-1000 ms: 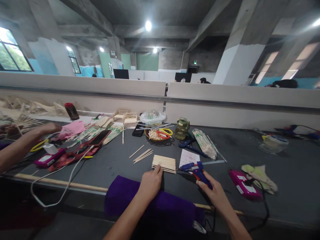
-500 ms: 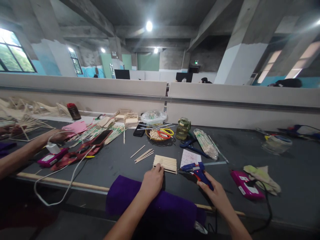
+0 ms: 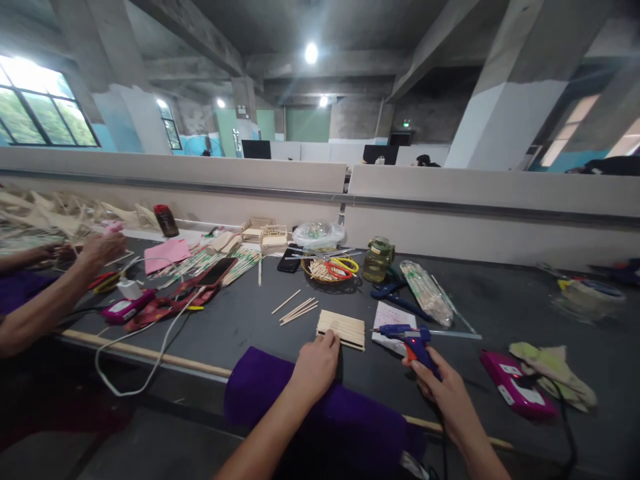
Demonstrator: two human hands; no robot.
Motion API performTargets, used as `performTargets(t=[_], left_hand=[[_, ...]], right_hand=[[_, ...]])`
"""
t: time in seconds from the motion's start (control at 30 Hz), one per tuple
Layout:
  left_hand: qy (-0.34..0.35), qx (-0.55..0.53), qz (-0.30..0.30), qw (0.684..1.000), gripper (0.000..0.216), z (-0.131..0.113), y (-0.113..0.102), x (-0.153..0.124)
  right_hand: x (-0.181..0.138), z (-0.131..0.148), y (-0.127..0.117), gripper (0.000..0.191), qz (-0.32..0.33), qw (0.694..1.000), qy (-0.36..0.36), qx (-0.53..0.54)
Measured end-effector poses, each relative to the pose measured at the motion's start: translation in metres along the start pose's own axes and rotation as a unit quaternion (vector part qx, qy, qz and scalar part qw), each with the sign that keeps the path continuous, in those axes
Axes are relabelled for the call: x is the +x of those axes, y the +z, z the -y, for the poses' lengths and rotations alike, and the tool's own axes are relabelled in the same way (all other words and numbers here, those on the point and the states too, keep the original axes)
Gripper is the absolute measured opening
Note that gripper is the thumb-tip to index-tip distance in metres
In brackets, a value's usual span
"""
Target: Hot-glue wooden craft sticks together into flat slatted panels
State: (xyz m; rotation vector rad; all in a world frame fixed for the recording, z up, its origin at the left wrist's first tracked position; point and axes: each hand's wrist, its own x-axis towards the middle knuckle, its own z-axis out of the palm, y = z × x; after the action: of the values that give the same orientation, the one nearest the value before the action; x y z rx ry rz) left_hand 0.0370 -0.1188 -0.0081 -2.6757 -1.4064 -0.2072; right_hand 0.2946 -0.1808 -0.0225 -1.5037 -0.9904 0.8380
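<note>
My left hand [image 3: 318,363] has its fingers closed together at the near edge of a small panel of wooden sticks [image 3: 345,325] laid side by side on the dark table. A blue hot glue gun [image 3: 415,341] is gripped in my right hand [image 3: 443,380], a finger near its orange trigger. Its nozzle points left, a little to the right of the panel and apart from it, and a clear glue stick juts from its back. Below the gun lies a sheet of paper with writing [image 3: 387,319]. Several loose sticks [image 3: 299,311] rest left of the panel.
Behind the panel stand a basket of short sticks [image 3: 320,272] with scissors [image 3: 343,269] and a green jar [image 3: 379,260]. Pliers [image 3: 393,291] lie near bagged sticks [image 3: 425,292]. A pink power strip [image 3: 517,387] is at right. A co-worker's arm [image 3: 65,280] reaches in from the left.
The view has swung left, shifting everything rightward. My right hand has drawn the glue gun slightly away from the panel. The co-worker's hand has left the pink paper, now holding something pink.
</note>
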Motion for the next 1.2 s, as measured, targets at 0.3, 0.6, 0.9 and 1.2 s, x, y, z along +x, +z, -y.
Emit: performTargets(t=[0.3,0.6,0.9,1.2], left_hand=[[0.015,-0.003,0.01,1.0,0.029,-0.001,0.001,0.0],[0.007,-0.016,0.012,1.0,0.026,-0.002,0.0,0.001],[0.019,-0.016,0.016,1.0,0.024,0.0,-0.002,0.003],[0.024,-0.017,0.013,0.999,0.023,0.0,-0.004,0.003]], right_hand=[[0.032,-0.003,0.015,0.045,0.022,0.984,0.129,0.118],[0.039,-0.007,0.02,0.064,-0.034,0.994,0.1,0.028],[0.035,-0.023,0.006,0.058,-0.099,0.843,-0.116,-0.516],[0.007,0.001,0.042,0.032,-0.055,0.825,-0.323,-0.46]])
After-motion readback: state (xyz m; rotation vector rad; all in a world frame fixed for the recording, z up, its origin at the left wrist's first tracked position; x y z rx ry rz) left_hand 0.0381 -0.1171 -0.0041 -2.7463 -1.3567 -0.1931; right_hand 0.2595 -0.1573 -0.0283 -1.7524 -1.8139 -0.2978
